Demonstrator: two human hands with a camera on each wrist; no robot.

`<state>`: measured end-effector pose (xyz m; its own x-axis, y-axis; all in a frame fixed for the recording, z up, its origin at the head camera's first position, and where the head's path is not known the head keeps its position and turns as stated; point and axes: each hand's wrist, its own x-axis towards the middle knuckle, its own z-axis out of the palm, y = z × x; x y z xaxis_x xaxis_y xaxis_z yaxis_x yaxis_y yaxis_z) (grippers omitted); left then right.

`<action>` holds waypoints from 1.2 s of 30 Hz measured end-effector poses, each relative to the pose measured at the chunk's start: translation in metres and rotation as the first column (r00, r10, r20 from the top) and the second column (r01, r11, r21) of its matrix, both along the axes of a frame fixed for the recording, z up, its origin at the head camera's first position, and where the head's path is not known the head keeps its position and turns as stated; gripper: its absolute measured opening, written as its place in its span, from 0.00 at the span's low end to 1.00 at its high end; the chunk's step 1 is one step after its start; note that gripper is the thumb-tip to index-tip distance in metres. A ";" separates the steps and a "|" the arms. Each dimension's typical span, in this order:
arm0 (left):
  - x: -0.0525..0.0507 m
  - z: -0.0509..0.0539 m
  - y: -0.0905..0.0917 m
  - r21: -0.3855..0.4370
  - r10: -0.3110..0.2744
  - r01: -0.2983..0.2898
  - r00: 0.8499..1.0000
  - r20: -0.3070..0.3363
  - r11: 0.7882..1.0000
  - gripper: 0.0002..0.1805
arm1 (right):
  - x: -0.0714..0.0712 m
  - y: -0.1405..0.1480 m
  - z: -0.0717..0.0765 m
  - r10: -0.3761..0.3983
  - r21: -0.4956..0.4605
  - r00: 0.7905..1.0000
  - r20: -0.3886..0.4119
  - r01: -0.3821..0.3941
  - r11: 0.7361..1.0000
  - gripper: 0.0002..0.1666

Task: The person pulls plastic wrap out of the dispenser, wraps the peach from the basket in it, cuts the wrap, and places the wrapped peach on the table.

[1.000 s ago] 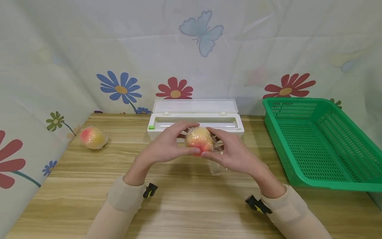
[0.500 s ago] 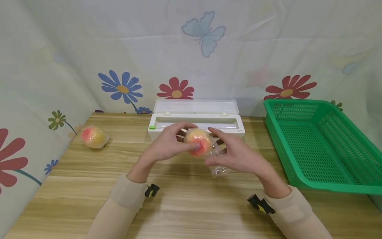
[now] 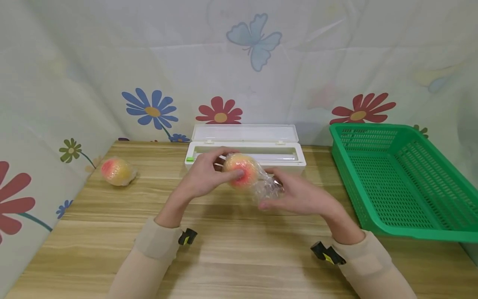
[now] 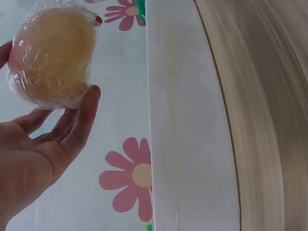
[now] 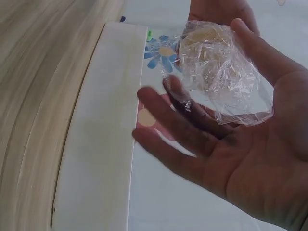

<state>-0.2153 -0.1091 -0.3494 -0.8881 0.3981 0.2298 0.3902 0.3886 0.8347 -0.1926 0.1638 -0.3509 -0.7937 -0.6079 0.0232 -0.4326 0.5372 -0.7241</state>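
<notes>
In the head view my left hand [image 3: 201, 176] grips a yellow-and-pink peach [image 3: 247, 162] above the table, its thumb across the front. Clear cling film [image 3: 267, 189] covers the peach and trails off its right side in a loose, crumpled tail. My right hand [image 3: 300, 193] is at that tail, thumb and fingers apart on either side of it. The right wrist view shows the film [image 5: 216, 77] lying against the thumb and a finger, the other fingers spread. From the left wrist, the wrapped peach [image 4: 55, 50] rests on the left fingertips.
Behind the hands stands a white cling film dispenser [image 3: 244, 166], lid raised, with a roll inside. A second wrapped peach [image 3: 118, 171] lies at the table's left. To the right is a green plastic basket [image 3: 354, 199]. A flowered curtain [image 3: 168, 50] hangs behind.
My right thumb has come off the peach, and the right hand has shifted to the film tail. The left hand has tilted the peach and moved it slightly left, drawing the tail out.
</notes>
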 end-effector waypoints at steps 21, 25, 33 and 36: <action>-0.007 -0.003 -0.010 -0.010 0.013 -0.013 1.000 -0.010 1.000 0.26 | -0.009 0.011 0.001 0.123 -0.028 0.987 0.106 -0.121 0.992 0.11; -0.007 -0.003 -0.012 0.051 -0.044 0.043 0.999 0.009 0.998 0.25 | -0.012 0.013 -0.001 0.160 -0.053 0.978 0.131 -0.154 0.987 0.09; -0.008 -0.006 -0.012 0.144 -0.151 0.145 0.988 0.033 0.979 0.22 | -0.014 0.015 -0.002 0.182 -0.092 0.969 0.165 -0.168 0.981 0.07; -0.008 -0.006 -0.012 0.158 -0.179 0.170 0.983 0.044 0.973 0.23 | -0.015 0.015 -0.002 0.185 -0.090 0.970 0.154 -0.173 0.981 0.07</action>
